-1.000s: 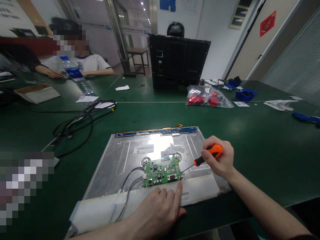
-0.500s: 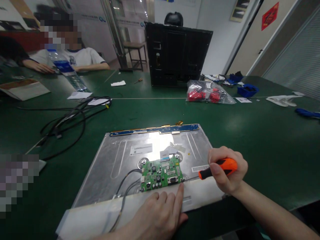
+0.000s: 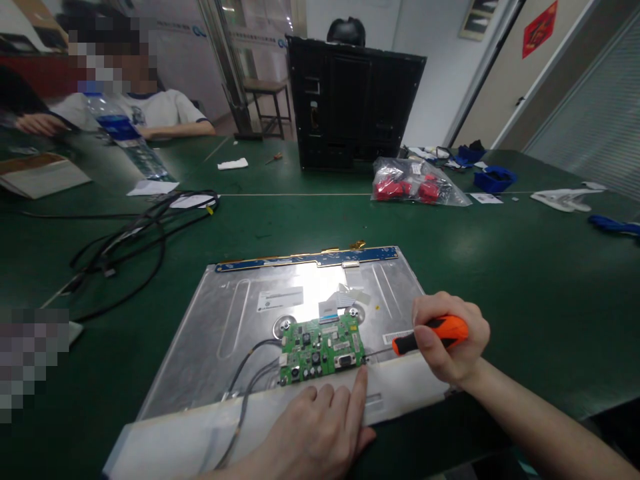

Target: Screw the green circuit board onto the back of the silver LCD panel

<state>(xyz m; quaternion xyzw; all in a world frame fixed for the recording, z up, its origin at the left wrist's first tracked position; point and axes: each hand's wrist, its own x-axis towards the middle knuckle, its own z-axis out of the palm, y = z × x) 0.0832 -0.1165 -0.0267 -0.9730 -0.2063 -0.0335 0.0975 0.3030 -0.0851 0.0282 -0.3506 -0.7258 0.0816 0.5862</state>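
Note:
An orange and black screwdriver (image 3: pixel 430 335) is gripped in my right hand (image 3: pixel 453 340). Its thin shaft points left, and the tip meets the lower right corner of a green circuit board (image 3: pixel 323 347). The board sits on a silver metal panel (image 3: pixel 200 340) with a blue strip board (image 3: pixel 305 259) along its far edge. My left hand (image 3: pixel 320 427) rests on the white sheet (image 3: pixel 175 433) along the near edge, index finger extended to the board's corner beside the screwdriver tip, holding nothing. Dark cables (image 3: pixel 243 400) run from the board's left side toward me.
Black cables (image 3: pixel 145 233) lie coiled at the left, near a water bottle (image 3: pixel 127 137). Beyond the panel stand a black monitor back (image 3: pixel 355 107) and a plastic bag with red items (image 3: pixel 417 183). A person (image 3: pixel 160 113) sits across the green table (image 3: pixel 280 223).
The view has shifted slightly. My right hand and the screwdriver have moved a little to the left, with the tip still at the board's corner. My left hand has stayed in place.

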